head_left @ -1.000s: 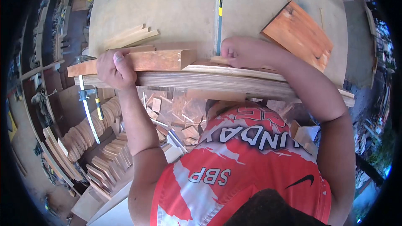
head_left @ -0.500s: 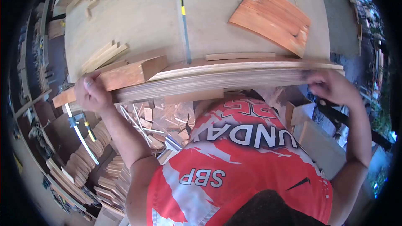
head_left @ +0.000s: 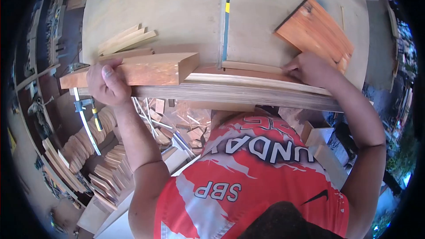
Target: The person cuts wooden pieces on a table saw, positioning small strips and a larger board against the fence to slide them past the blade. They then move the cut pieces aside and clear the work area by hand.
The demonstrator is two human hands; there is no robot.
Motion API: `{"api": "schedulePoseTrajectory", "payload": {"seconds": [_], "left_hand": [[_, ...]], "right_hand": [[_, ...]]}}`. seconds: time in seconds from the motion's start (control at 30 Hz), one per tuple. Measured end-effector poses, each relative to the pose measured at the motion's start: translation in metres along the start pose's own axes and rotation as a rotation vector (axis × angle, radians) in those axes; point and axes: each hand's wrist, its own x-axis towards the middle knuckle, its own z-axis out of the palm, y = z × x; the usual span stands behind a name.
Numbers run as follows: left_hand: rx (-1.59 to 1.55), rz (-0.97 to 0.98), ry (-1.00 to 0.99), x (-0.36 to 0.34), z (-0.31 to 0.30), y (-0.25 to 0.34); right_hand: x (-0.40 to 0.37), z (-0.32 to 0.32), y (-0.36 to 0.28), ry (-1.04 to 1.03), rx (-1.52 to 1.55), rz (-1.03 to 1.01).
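My left hand [head_left: 108, 83] is wrapped round the left part of a thick reddish wooden block [head_left: 152, 70], its thumb on the near side. The block rests at the table's near edge, over a long layered board edge [head_left: 230, 94]. My right hand [head_left: 312, 70] reaches over that edge. Its fingers are bent together at the right end of a thin wooden strip [head_left: 254, 67], which lies along the table edge; the fingertips are partly hidden. Just beyond the right hand lies a flat reddish board [head_left: 316, 26].
Several pale sticks [head_left: 126, 40] lie on the table [head_left: 177, 13] at the left. A blue-grey bar [head_left: 226, 31] with yellow tape crosses it. A clamp [head_left: 88, 117] hangs at the near left edge, above stacked wood pieces [head_left: 110, 172] and offcuts.
The view has shifted, so the table appears further right and lower. My right hand has moved from the board edge's right end inward to the thin strip. My left hand still grips the block.
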Motion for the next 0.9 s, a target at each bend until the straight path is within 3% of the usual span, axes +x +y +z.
{"api": "schedulePoseTrajectory", "payload": {"seconds": [0.13,0.2,0.43,0.5,0.53,0.6,0.7,0.83,0.9], "left_hand": [[0.015,0.032,-0.022,0.004,-0.002,0.003],[-0.011,0.034,-0.018,0.005,-0.001,0.002],[-0.027,0.051,-0.003,0.005,-0.002,0.000],[-0.016,0.050,-0.008,0.005,-0.002,0.001],[-0.007,0.045,-0.011,0.006,-0.002,0.002],[0.000,0.045,-0.004,0.006,-0.001,0.004],[0.007,0.033,0.006,0.006,-0.001,0.007],[-0.012,0.038,0.030,0.006,0.002,0.006],[-0.012,0.030,0.025,0.006,0.001,0.006]], "right_hand": [[0.023,0.002,-0.031,-0.014,-0.015,0.083],[0.029,0.000,-0.038,0.028,0.002,-0.038],[0.045,-0.007,-0.043,-0.132,-0.180,-0.080],[0.058,0.003,-0.058,0.178,0.029,-0.211],[0.069,0.010,-0.063,0.180,0.029,-0.211],[0.094,0.020,-0.068,0.113,0.170,-0.413],[0.109,0.019,-0.067,0.001,0.124,-0.367],[0.109,0.013,-0.068,0.010,0.170,-0.386],[0.112,0.007,-0.070,-0.146,0.070,-0.317]]}}
